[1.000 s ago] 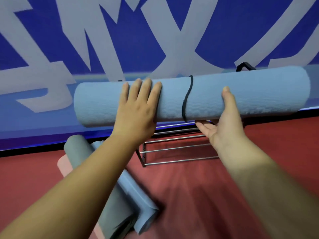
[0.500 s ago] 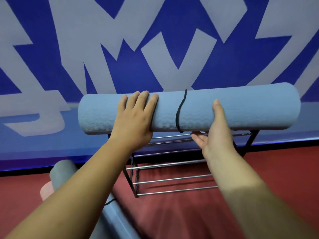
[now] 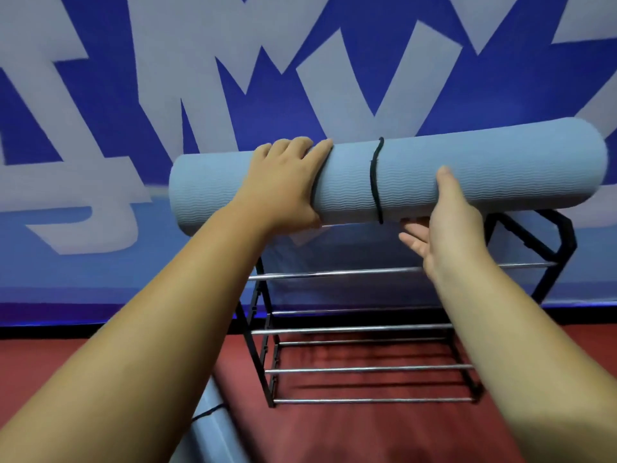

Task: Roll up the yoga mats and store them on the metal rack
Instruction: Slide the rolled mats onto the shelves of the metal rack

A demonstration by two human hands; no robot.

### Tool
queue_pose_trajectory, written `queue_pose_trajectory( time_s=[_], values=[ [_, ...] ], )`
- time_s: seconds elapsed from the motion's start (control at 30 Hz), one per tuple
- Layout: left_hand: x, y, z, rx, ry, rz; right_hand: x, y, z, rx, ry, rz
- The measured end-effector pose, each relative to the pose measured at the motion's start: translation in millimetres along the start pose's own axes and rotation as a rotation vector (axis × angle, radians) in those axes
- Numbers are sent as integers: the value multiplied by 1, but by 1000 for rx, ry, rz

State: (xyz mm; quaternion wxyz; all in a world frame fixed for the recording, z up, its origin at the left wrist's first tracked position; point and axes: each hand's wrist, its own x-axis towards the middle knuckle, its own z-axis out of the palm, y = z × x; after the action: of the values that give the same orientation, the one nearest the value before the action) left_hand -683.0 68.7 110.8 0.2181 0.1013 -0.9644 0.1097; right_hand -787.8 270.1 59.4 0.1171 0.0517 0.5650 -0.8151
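Against the blue wall (image 3: 283, 35), the rolled yoga mat (image 3: 494, 172) lies level along the top edge of the metal rack (image 3: 334, 330), perhaps touching it. The left grip (image 3: 283, 185) clasps over it, and the right grip (image 3: 447, 225) props it from underneath, fingers loosely straight.

Single view, head-worn, wide-angle. Faces forward and somewhat down, toward the blue wall (image 3: 140, 105) with pale lettering, filling the upper half. Close range: both forearms entering from the bottom edge, left hand (image 3: 283, 182) and right hand (image 3: 447, 225) at mid-frame on the rolled mat (image 3: 484, 168). Metal rack (image 3: 360, 329) just below centre, seen from in front and from above, in frame down to its lowest rail. Red floor (image 3: 367, 436) along the bottom edge, second mat (image 3: 207, 426) cut off at lower left.
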Motion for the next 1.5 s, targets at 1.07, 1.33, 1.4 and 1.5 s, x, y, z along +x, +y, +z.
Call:
queue_pose_trajectory(
  time_s=[1.07,1.33,1.4,1.5],
  values=[
    [-3,-37,37,-456,142,62,-23,84,38,-418,-149,-210],
    [-18,-29,28,-763,177,-41,-33,84,42,-462,-214,-272],
    [-23,-25,22,-918,199,-99,-38,86,44,-474,-220,-281],
    [-30,-23,11,-1112,262,-198,-48,88,49,-491,-247,-296]
  ],
)
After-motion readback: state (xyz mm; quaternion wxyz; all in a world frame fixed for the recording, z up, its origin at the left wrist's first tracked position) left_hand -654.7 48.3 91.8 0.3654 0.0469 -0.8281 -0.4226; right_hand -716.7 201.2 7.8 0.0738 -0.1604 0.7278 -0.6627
